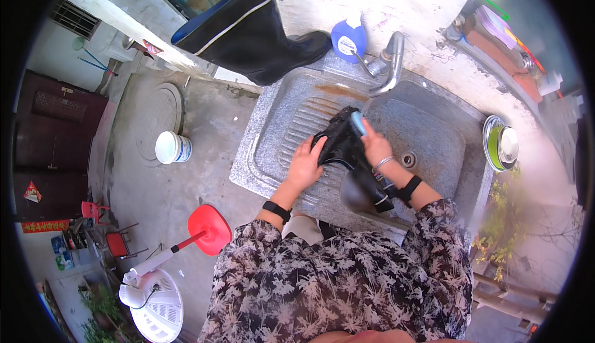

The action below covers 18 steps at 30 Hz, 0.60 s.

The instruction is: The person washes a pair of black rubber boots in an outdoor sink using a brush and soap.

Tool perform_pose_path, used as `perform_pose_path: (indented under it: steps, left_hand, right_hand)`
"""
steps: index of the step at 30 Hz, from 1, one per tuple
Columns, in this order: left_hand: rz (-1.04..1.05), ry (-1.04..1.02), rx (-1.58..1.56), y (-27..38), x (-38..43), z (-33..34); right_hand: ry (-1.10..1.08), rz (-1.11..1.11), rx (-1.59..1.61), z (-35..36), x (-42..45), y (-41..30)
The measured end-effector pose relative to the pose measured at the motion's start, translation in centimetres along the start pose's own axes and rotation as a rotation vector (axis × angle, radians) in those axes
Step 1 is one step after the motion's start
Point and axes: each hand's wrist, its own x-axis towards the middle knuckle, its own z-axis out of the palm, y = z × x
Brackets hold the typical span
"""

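Note:
A wet black rubber boot [335,144] lies across the stone sink [297,159], partly over its ribbed drainboard and partly over the basin. My left hand [304,165] grips the boot's left side, fingers spread on the rubber. My right hand [375,145] holds a light blue brush [358,122] against the boot's foot part; its bristles are hidden. Toward me, the boot's shaft passes beside my right forearm, where a dark blurred patch covers some of it. Another black rubber boot [251,34], with a blue lining and a white stripe, rests at the sink's far left corner.
A metal faucet [394,64] and a blue bottle [348,41] stand at the sink's back. Stacked bowls and plates [500,144] sit beyond its right edge. On the concrete floor at left are a white bucket [173,148], a red stool [209,230] and a white fan [155,303].

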Motion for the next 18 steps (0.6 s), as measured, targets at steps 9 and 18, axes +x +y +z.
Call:
perform_pose_path:
  steps: [9,18]
  left_hand:
    - [0.008,0.016,-0.071,-0.5,0.4,-0.6]
    - [-0.006,0.024,-0.008,-0.5,0.5,-0.1]
  right_hand:
    - [-0.057,-0.068,-0.147,2.6,-1.6,3.5]
    - [-0.209,0.045,-0.032,3.9,-1.5,3.0]
